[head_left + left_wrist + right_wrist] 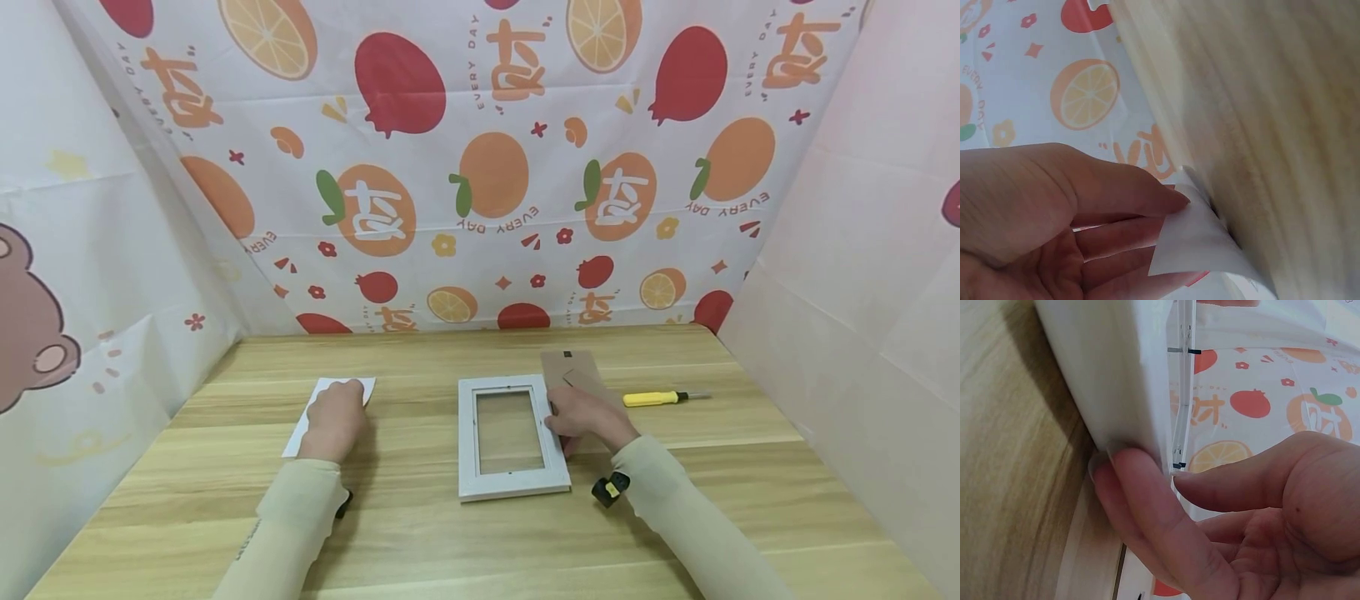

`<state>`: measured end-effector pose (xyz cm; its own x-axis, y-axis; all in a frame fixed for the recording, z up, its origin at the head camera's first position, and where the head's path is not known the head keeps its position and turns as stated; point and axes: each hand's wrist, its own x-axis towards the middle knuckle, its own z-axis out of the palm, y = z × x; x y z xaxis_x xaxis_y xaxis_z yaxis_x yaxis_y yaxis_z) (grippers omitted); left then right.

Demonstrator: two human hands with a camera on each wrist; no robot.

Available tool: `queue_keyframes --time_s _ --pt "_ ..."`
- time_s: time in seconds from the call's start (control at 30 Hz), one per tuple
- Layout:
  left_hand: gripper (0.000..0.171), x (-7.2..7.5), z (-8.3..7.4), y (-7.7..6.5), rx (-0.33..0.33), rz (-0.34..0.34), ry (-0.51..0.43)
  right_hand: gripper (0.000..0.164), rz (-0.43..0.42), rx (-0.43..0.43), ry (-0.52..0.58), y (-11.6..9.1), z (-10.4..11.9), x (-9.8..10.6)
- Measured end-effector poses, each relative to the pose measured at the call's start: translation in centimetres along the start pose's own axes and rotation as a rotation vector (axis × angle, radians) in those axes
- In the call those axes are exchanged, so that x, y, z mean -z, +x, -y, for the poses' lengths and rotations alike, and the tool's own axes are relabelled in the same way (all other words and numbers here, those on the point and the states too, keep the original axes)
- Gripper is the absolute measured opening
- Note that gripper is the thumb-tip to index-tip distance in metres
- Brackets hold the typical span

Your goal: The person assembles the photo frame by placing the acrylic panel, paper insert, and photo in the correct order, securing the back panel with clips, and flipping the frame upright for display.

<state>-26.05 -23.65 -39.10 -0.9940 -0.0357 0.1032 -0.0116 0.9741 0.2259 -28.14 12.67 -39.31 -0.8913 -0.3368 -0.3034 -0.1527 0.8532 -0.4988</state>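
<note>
On the left side of the table my left hand (335, 419) pinches a sheet of white paper (303, 425). The left wrist view shows the thumb on top of the paper (1200, 240), whose held edge curls up off the wood. A white picture frame (467, 442) lies in the middle, its opening showing the table through it. My right hand (585, 414) grips the frame's right side. Close up in the right wrist view, fingertips press the outer side of the frame (1116, 369) and the thumb lies at its upper edge. Small dark tabs line the inner rim.
A brown backing board (558, 362) lies right of the frame, partly under my right hand. Further right is a yellow-handled screwdriver (651, 399), its shaft pointing right. Printed cloth (495, 275) hangs along the table's back edge and both sides.
</note>
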Motion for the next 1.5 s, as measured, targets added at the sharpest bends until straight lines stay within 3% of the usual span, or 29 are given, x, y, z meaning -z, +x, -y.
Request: queue_keyframes --time_s 0.5,0.73,1.03,1.5 --pt "0.015 0.8 -0.3 -0.5 0.012 0.016 0.024 0.008 0.002 -0.012 0.014 -0.1 0.1 -0.2" --pt "0.015 1.0 -0.4 -0.6 0.03 0.053 0.022 0.007 -0.001 -0.003 -0.001 -0.2 0.1 -0.4" --pt "0.012 1.4 -0.9 -0.8 0.029 0.023 0.016 0.006 -0.005 0.023 0.024 -0.3 0.0 -0.2" --pt "0.01 1.8 -1.1 -0.8 0.042 0.051 -0.004 0.008 -0.009 0.027 0.003 -0.4 0.1 -0.3"
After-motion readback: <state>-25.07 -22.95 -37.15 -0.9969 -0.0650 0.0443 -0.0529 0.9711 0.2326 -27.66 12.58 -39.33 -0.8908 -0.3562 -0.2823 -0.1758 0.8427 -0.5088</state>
